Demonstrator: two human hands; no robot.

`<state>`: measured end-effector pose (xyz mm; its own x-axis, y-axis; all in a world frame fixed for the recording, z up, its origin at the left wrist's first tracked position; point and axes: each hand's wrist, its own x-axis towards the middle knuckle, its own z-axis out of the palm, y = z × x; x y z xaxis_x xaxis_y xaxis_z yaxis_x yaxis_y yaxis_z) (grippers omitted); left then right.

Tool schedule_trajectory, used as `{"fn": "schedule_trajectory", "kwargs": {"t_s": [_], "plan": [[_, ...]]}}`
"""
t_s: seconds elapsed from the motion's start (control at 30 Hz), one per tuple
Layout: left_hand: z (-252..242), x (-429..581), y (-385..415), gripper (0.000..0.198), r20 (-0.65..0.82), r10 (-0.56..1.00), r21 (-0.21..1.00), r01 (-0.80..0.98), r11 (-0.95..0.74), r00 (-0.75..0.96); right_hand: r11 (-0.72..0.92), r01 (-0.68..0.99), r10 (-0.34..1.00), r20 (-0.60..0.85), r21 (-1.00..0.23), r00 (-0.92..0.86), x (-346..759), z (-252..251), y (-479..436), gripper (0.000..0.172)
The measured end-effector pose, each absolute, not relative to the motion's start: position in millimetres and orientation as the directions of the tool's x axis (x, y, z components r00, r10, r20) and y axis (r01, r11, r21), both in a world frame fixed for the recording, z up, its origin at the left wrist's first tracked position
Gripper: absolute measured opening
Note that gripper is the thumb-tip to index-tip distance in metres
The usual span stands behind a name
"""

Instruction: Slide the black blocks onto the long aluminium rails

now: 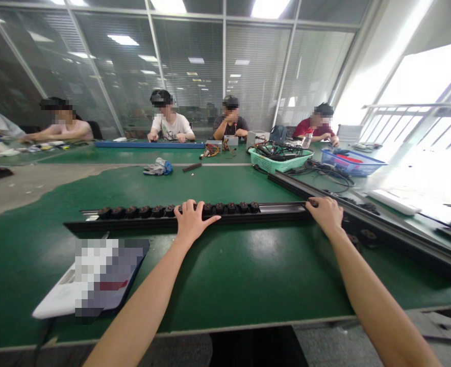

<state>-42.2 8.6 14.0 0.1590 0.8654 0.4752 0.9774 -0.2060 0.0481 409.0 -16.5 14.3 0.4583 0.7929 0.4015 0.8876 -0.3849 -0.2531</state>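
A long black channel rail (225,220) lies across the green table in front of me. Several black round parts with brownish tops (145,210) stand in a row inside it, and its right stretch shows a bare silvery groove. My left hand (193,220) rests over the row with fingers spread and thumb stretched to the right; its fingertips hide some of the parts. At the rail's right end, my right hand (327,214) has its fingers closed on a small black part (313,203), partly covered by the fingers.
A second black rail (401,242) runs diagonally at right, with loose round parts (369,234) beside it. A green basket of cables (281,162), a blue basket (353,163), a glove (158,167) and a white-and-dark flat item (91,278) lie around. Several people sit opposite.
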Motion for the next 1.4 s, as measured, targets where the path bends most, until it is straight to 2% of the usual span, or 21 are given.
{"fn": "schedule_trajectory", "kwargs": {"t_s": [0.57, 1.4], "plan": [[14.8, -41.3, 8.6, 0.083, 0.474, 0.865, 0.047, 0.977, -0.209, 0.162, -0.442, 0.874, 0.794, 0.365, -0.203, 0.486, 404.4, 14.3, -15.4, 0.046], [14.6, -42.4, 9.0, 0.085, 0.475, 0.863, 0.023, 0.978, -0.206, 0.171, -0.455, 0.858, 0.782, 0.354, -0.238, 0.513, 407.2, 15.2, -15.4, 0.046]]}}
